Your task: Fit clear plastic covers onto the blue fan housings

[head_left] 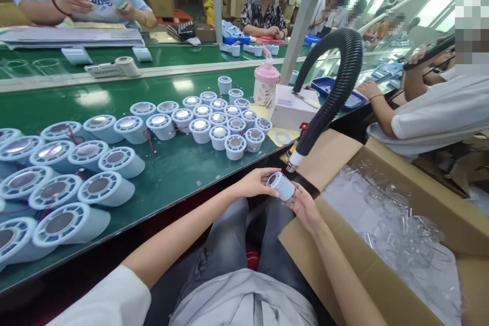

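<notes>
Both my hands hold one small pale-blue round housing (pixel 281 186) over my lap, its open face turned up and to the left. My left hand (pixel 255 183) grips its left side with the fingers curled over the rim. My right hand (pixel 304 206) supports it from below and from the right. Just above it hangs the white nozzle (pixel 292 163) of a black ribbed hose (pixel 338 86). Several more of the same housings (pixel 214 117) stand face-up on the green table (pixel 179 168), beyond my hands.
An open cardboard box (pixel 382 265) of clear plastic parts sits at my right. A pink cup (pixel 265 84) and a white box (pixel 292 107) stand at the table's right end. A person in white sits at right; other people work at the far table.
</notes>
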The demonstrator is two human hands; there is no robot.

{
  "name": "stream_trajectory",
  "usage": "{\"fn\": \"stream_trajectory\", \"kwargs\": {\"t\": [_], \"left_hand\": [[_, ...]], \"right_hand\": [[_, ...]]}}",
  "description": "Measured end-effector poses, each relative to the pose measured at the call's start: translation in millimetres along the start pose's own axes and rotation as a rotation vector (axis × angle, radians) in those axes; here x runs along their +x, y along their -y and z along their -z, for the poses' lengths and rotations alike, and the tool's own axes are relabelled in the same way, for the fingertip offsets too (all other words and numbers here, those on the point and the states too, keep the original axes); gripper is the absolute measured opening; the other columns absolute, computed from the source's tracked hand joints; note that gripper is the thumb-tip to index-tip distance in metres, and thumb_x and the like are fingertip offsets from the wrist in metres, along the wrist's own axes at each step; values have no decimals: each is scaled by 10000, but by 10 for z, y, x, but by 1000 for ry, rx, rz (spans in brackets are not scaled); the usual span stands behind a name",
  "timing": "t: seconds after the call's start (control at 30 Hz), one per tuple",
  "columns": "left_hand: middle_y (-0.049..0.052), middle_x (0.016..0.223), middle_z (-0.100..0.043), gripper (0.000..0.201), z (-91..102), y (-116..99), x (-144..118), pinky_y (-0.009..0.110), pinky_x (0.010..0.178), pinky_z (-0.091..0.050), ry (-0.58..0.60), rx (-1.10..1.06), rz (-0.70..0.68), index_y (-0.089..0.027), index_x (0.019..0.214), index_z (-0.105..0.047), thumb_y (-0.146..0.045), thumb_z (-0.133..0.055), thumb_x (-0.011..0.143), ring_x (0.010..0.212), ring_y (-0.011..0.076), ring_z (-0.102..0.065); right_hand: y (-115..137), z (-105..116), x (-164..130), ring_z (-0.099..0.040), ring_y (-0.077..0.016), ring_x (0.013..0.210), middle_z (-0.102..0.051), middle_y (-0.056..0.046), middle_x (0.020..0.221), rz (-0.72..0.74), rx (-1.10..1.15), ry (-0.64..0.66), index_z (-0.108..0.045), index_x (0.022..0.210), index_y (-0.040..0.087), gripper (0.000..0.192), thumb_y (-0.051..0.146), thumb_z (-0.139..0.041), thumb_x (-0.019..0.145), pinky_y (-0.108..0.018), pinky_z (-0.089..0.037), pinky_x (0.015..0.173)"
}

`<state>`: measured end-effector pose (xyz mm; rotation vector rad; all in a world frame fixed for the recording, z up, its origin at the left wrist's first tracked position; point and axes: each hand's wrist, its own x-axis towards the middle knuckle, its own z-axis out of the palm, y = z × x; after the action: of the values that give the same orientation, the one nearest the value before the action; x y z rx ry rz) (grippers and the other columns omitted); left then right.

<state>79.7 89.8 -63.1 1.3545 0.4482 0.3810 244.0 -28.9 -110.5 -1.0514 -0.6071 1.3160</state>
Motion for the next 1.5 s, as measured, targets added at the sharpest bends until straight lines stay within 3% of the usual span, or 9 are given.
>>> {"fn": "stream_trajectory", "kwargs": {"t": [0.1,0.2,0.5,0.67,0.9,1.1,1.3,1.5], "left_hand": [[163,1262,-596,765,30,-25,128,487,1062,-366,-1,22,-7,-123,1256,-539,-128,-839,552,1176,293,-561],[164,1254,-596,755,59,-44,94,472,1049,-383,8,23,-12,-130,1239,-548,-131,-843,544,1161,282,-570],[127,1330,-530,735,2,-133,-670,411,1031,-421,38,108,-67,-217,1281,-533,-152,-818,607,1200,255,-533],[124,1327,-529,713,-101,-252,-1011,381,1014,-443,17,174,-124,-218,1272,-549,-167,-823,616,1216,253,-522],[107,1383,-492,736,-141,-316,-1204,405,1025,-440,38,245,-254,-278,1284,-545,-163,-826,614,1268,274,-479],[108,1390,-490,717,-145,-342,-1221,435,1074,-370,54,409,-399,-289,1298,-537,-204,-817,642,1268,286,-474],[103,1318,-529,654,-216,-400,-1267,390,1026,-418,36,437,-376,-285,1288,-537,-236,-789,687,1212,263,-510],[107,1302,-523,664,-273,-444,-1322,338,918,-505,-7,338,-202,-264,1322,-490,-286,-762,717,1194,257,-518]], "right_hand": [[45,32,93,-627,-162,768,-641,-35,962,21,-2,-12,-565,989,205,464,483,-753,669,-300,-562,648],[102,6,106,-627,-163,763,-650,-27,933,18,-28,0,-568,991,210,459,475,-757,668,-305,-561,650],[376,-399,-354,-630,-139,722,-677,-28,888,-141,-142,137,-588,996,188,394,347,-786,695,-250,-539,603],[476,-605,-576,-631,-132,674,-661,-20,818,-245,-199,184,-567,999,176,407,455,-726,747,-259,-556,590],[573,-751,-707,-675,-159,602,-691,-52,703,-434,-219,224,-562,970,145,502,595,-649,763,-248,-557,566],[609,-807,-773,-674,-122,546,-696,-51,657,-561,-122,230,-623,850,138,482,616,-597,796,-158,-549,518],[623,-855,-820,-660,-106,482,-705,-88,647,-658,-62,229,-652,832,110,541,569,-383,932,-122,-514,439],[599,-876,-828,-638,-103,430,-688,-89,609,-736,-50,238,-657,839,96,661,574,-218,963,-118,-473,375]]}}
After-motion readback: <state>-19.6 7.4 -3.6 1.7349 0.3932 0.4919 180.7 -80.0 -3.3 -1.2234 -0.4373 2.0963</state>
